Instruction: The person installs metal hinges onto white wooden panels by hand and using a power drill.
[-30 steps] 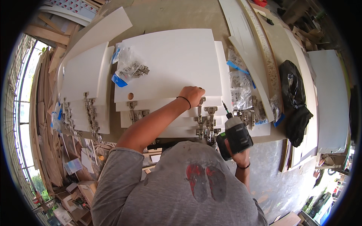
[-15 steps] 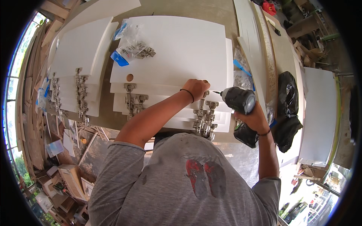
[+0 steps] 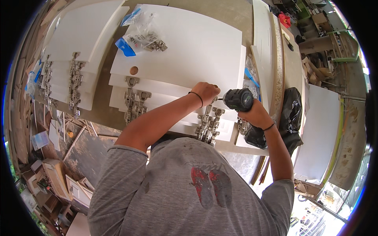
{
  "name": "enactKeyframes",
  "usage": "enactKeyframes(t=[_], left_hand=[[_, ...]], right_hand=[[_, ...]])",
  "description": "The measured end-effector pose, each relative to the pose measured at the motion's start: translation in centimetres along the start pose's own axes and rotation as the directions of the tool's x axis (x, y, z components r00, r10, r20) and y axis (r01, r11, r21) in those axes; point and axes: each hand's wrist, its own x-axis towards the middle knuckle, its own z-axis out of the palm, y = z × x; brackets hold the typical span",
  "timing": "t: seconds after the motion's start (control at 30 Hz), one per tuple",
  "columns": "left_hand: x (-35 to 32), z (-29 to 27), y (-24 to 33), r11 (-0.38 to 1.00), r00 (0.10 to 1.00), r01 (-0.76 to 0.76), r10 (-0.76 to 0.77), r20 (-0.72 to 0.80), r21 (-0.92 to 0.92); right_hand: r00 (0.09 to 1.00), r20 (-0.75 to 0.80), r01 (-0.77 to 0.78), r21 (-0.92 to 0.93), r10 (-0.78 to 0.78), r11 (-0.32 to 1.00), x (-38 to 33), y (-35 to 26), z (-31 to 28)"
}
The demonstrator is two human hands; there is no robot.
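Note:
A dark cordless drill (image 3: 238,99) is gripped in my right hand (image 3: 255,114), its bit pointing left. The bit's tip is close beside my left hand (image 3: 206,94), at the near edge of the top white panel (image 3: 185,51). My left hand's fingers are pinched together, and what they hold is hidden. Just below them, metal cabinet hinges (image 3: 208,122) run in a column along the stepped edges of the stacked panels. A second group of hinges (image 3: 136,101) sits further left, below a round hole (image 3: 134,70) in the top panel.
On the top panel lies a clear plastic bag (image 3: 142,35) beside loose hinges (image 3: 157,45). Another panel stack (image 3: 84,35) with hinges stands at left. To the right are long boards (image 3: 264,51), a black plastic bag (image 3: 291,114) and a large white sheet (image 3: 317,133).
My right hand has brought the drill left, so its bit is now close to my left hand. The left hand stays near the panel edge. The whole view has shifted slightly.

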Motion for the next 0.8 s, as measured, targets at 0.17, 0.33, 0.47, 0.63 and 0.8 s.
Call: enactKeyframes(t=[0.17, 0.33, 0.47, 0.63, 0.8], left_hand=[[-0.05, 0.14, -0.13, 1.0, 1.0, -0.014, 0.014, -0.022, -0.004], [-0.01, -0.2, 0.07, 1.0, 1.0, -0.002, 0.002, 0.025, 0.003], [-0.1, -0.42, 0.14, 1.0, 1.0, 0.0, 0.0, 0.03, -0.001], [0.06, -0.12, -0.02, 1.0, 1.0, -0.006, 0.006, 0.022, -0.007], [0.13, -0.14, -0.12, 1.0, 0.999, -0.018, 0.017, 0.035, 0.021]], right_hand=[[0.999, 0.004, 0.051, -0.02, -0.05, 0.999, 0.54, -0.09, 0.33], [0.999, 0.04, -0.005, -0.056, 0.007, 0.998, 0.92, -0.21, 0.55], [0.999, 0.033, 0.017, -0.059, -0.015, 0.998, 0.83, -0.5, 0.75], [1.0, 0.02, 0.004, -0.059, -0.003, 0.998, 0.93, 0.01, 0.83], [1.0, 0.015, 0.02, -0.054, -0.019, 0.998, 1.06, -0.05, 0.72]])
